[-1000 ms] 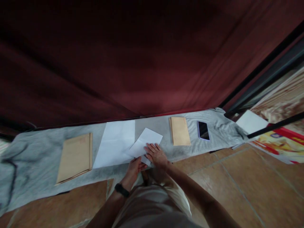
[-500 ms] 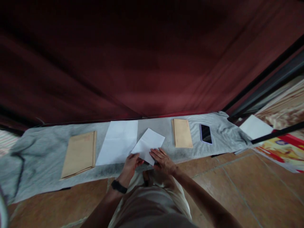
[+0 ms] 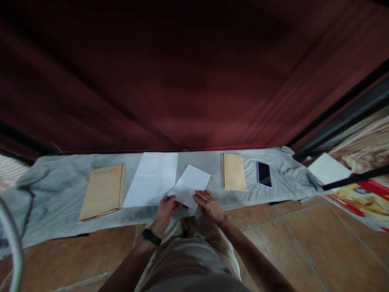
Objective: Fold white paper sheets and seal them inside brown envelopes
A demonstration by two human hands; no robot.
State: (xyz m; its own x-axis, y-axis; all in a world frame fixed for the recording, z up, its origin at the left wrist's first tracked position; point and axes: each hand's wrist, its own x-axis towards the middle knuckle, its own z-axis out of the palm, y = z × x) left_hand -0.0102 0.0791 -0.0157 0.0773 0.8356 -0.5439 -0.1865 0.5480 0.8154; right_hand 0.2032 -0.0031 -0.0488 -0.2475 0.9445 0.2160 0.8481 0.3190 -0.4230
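A folded white sheet of paper lies at a slant on the grey cloth, right in front of me. My left hand pinches its lower left corner between thumb and fingers. At the lower right edge, my right hand grips the same sheet, fingers on top and the thumb out of sight. Just left of it lies a larger white sheet with a faint crease across it; the folded sheet's left corner reaches its edge.
Large brown envelopes lie to the left on the grey cloth. Smaller brown envelopes and a phone lie to the right. A dark red curtain-like cloth rises behind. A pale curved tube stands at lower left.
Both hands keep hold of the folded sheet, which has barely moved. The right fingers look more curled at its edge. The view has shifted slightly, showing more of the pale tube.
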